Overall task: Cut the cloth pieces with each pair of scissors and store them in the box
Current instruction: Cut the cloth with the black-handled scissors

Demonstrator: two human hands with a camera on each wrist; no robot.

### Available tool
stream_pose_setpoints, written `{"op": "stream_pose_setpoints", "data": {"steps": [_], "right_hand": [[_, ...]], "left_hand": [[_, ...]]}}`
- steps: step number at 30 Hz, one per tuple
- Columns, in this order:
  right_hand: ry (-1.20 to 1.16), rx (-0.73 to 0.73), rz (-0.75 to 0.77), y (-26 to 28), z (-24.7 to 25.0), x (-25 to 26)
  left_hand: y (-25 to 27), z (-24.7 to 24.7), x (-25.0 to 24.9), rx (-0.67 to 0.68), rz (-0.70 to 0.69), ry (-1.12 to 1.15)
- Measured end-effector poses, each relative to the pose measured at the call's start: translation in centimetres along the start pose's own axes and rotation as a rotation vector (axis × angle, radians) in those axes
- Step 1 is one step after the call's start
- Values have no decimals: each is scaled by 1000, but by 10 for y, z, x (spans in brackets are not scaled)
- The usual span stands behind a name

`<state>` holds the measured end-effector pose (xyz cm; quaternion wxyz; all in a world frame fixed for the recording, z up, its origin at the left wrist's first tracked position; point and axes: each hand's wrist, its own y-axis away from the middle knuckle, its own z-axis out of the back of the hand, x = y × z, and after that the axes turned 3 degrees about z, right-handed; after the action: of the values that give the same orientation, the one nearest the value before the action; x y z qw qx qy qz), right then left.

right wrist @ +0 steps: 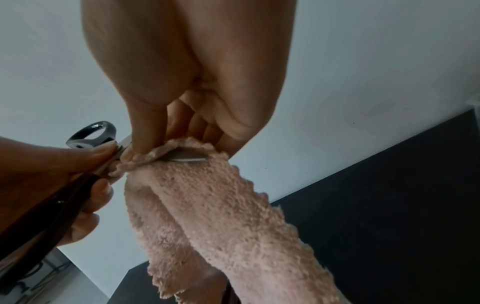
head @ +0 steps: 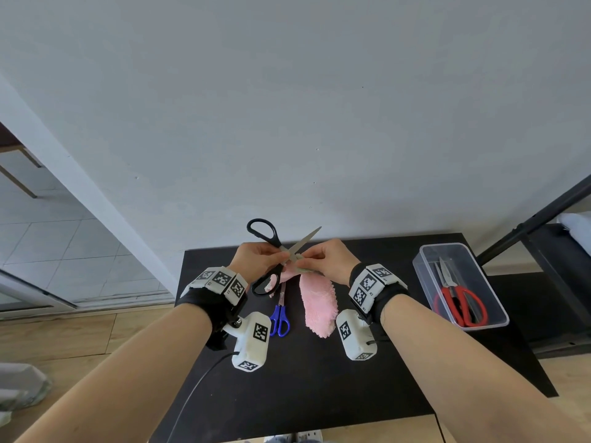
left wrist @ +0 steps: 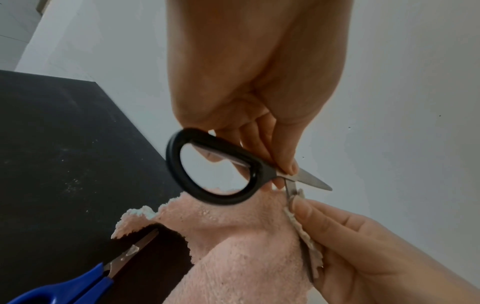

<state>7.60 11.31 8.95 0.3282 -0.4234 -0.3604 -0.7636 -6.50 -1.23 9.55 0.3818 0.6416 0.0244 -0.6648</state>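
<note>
Pink cloth hangs over the bench, pinched by the right hand; the left hand grips wide-open black scissors by the pivot. Red scissors already lie in the box; blue scissors wait.

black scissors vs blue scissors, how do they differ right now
The black scissors are held up in the left hand, blades spread wide around the pink cloth; the blue scissors lie untouched on the table, blades closed. The black pair's handle loops look larger than the blue pair's. Both have plain metal blades, and neither is in the box yet.
</note>
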Motion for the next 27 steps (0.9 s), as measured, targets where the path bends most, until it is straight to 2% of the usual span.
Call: {"op": "stream_pose_setpoints", "data": {"steps": [12, 18, 23, 27], "right_hand": [[51, 7, -38, 11, 5, -15], [63, -68, -125, 22, 14, -38], [-139, -217, -167, 23, 6, -45], [-493, -302, -269, 23, -6, -44]], "left_hand": [[1, 1, 12, -17, 21, 67], [-5, 21, 14, -39, 86, 203], [-6, 27, 12, -33, 124, 294], [-6, 20, 9, -19, 158, 417]]}}
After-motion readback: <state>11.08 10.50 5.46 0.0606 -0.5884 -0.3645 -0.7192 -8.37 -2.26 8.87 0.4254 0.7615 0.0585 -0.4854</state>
